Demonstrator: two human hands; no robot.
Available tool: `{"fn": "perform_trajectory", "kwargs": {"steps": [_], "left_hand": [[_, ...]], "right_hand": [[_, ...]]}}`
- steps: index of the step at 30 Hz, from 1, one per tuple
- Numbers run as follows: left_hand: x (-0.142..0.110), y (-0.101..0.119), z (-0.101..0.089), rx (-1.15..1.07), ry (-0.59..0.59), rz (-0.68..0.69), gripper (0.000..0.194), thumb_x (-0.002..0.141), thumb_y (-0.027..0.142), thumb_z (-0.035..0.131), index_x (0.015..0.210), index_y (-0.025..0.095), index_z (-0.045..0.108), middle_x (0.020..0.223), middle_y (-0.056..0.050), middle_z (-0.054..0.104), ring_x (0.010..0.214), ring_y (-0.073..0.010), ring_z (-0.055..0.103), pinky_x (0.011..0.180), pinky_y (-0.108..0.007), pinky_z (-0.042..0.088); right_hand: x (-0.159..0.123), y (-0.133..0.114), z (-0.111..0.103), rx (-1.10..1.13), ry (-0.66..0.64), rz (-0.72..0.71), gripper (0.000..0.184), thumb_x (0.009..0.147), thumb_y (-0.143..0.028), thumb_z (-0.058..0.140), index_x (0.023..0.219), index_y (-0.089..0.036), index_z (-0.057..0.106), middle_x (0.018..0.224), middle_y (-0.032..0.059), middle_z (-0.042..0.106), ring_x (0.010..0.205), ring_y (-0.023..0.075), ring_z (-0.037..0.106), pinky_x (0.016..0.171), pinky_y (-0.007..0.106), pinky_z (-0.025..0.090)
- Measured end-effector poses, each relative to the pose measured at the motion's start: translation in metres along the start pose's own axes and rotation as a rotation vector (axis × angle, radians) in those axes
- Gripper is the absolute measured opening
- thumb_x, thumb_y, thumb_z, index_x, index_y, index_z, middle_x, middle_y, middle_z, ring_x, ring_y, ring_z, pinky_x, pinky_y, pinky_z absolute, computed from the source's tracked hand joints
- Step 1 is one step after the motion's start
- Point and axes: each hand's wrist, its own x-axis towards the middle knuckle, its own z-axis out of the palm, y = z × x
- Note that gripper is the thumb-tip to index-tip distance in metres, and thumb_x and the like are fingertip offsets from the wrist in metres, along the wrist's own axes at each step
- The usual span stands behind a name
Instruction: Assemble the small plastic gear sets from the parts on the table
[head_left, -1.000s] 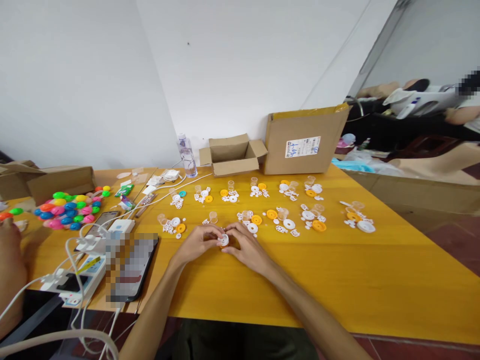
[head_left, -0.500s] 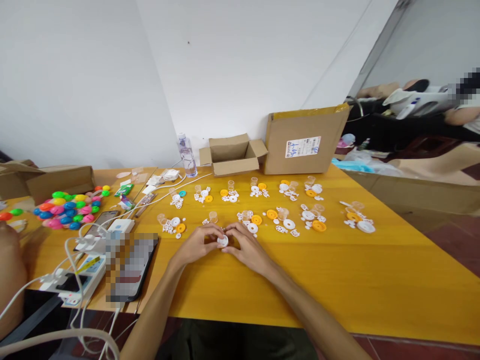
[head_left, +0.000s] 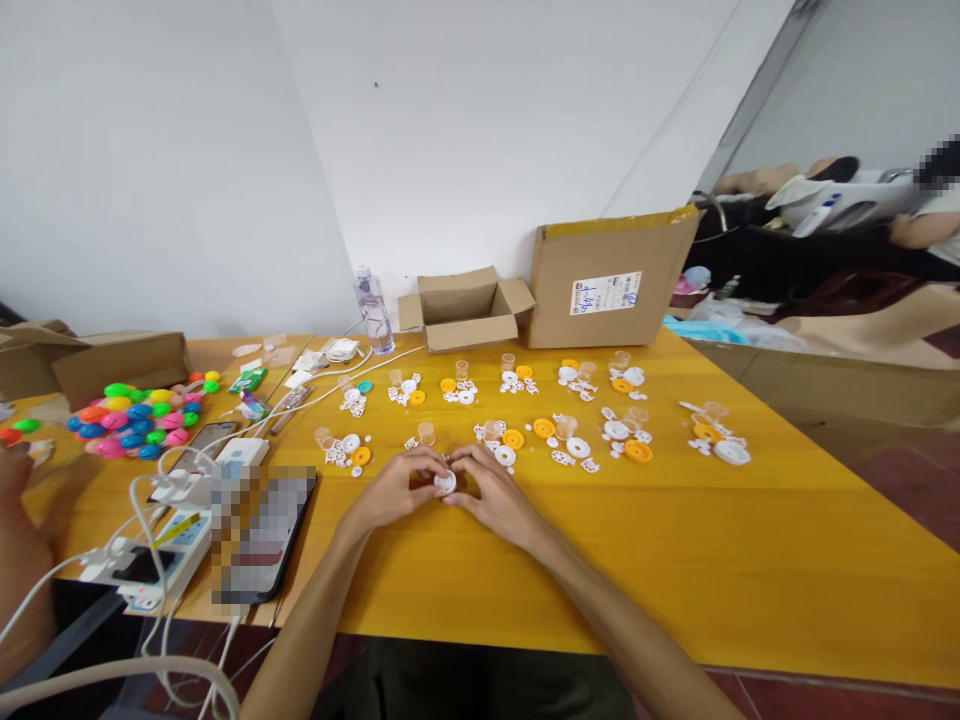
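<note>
Between my two hands is a small round white plastic part (head_left: 445, 482), gripped by the fingertips from both sides just above the wooden table (head_left: 600, 560). My left hand (head_left: 401, 487) is closed on its left edge. On the right edge, my right hand (head_left: 486, 490) pinches it with thumb and fingers. Just beyond my hands stands a clear plastic cup (head_left: 427, 433) beside a white perforated piece (head_left: 411, 443). To the right of it lie an orange disc (head_left: 513, 440) and a white disc (head_left: 505, 457). My fingers hide part of the held piece.
Several similar clusters of parts form two rows. Behind them stand a water bottle (head_left: 373, 312), an open carton (head_left: 469, 330) and a large cardboard box (head_left: 607, 290). At left are colourful plastic balls (head_left: 139, 420), a power strip (head_left: 180, 540), cables, a phone (head_left: 274, 530) and another person's arm (head_left: 22, 560).
My hands and the white part stay almost exactly where they were. At the far left, the other person's hand has shifted slightly.
</note>
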Motion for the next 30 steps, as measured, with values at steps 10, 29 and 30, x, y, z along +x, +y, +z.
{"fn": "perform_trajectory", "kwargs": {"steps": [10, 29, 30], "left_hand": [[0.0000, -0.0002, 0.0002, 0.016, -0.011, 0.034, 0.008, 0.083, 0.021, 0.066, 0.086, 0.020, 0.073, 0.100, -0.006, 0.070, 0.087, -0.0171, 0.064, 0.079, -0.028, 0.049], [-0.0001, -0.0018, 0.0007, 0.075, -0.010, 0.013, 0.010, 0.083, 0.019, 0.064, 0.089, 0.019, 0.072, 0.099, -0.005, 0.071, 0.084, -0.0168, 0.063, 0.079, -0.029, 0.050], [-0.0001, -0.0019, 0.0007, 0.074, -0.010, 0.013, 0.010, 0.083, 0.019, 0.064, 0.089, 0.019, 0.072, 0.099, -0.005, 0.071, 0.084, -0.0169, 0.063, 0.079, -0.029, 0.050]], "right_hand": [[0.0006, -0.0020, 0.0000, 0.067, -0.005, 0.024, 0.021, 0.079, -0.016, 0.076, 0.094, -0.023, 0.064, 0.112, 0.0046, 0.061, 0.108, 0.0222, 0.061, 0.095, 0.038, 0.049], [-0.0003, 0.0035, 0.0011, 0.065, -0.004, -0.001, 0.016, 0.082, -0.016, 0.072, 0.093, -0.025, 0.065, 0.108, 0.0043, 0.061, 0.104, 0.0224, 0.061, 0.093, 0.038, 0.048], [-0.0002, 0.0035, 0.0011, 0.064, -0.006, 0.000, 0.015, 0.083, -0.016, 0.072, 0.093, -0.025, 0.065, 0.108, 0.0043, 0.061, 0.105, 0.0224, 0.061, 0.093, 0.038, 0.048]]}}
